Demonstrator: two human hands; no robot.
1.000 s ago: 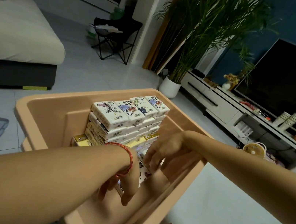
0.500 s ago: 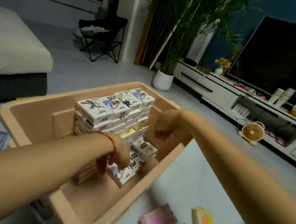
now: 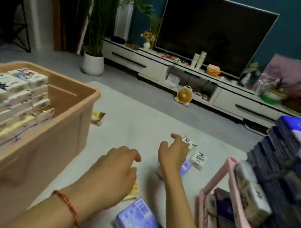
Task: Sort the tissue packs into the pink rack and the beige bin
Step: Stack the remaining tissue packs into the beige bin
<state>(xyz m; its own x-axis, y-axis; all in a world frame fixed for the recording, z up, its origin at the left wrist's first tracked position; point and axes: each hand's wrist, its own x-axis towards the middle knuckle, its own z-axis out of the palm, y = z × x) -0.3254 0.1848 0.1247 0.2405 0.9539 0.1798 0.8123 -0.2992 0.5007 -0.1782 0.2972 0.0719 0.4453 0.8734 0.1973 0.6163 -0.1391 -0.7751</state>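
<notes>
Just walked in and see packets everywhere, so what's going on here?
A person is sorting tissue packs. The beige bin holds stacked white packs; the pink rack holds mostly dark packs. Both hands are empty above the mat: the right hand reaches toward a loose white pack, the left hand hovers over a yellow pack.

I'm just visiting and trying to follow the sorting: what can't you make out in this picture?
All in the head view:
- The pink rack is blurred by motion and cut off by the right edge; its pack prints are unreadable.
- The yellow pack is mostly hidden under the left hand.
- Whether the right hand touches the printed pack at its fingertips is unclear.
- The floor of the beige bin is hidden by stacked packs.
</notes>
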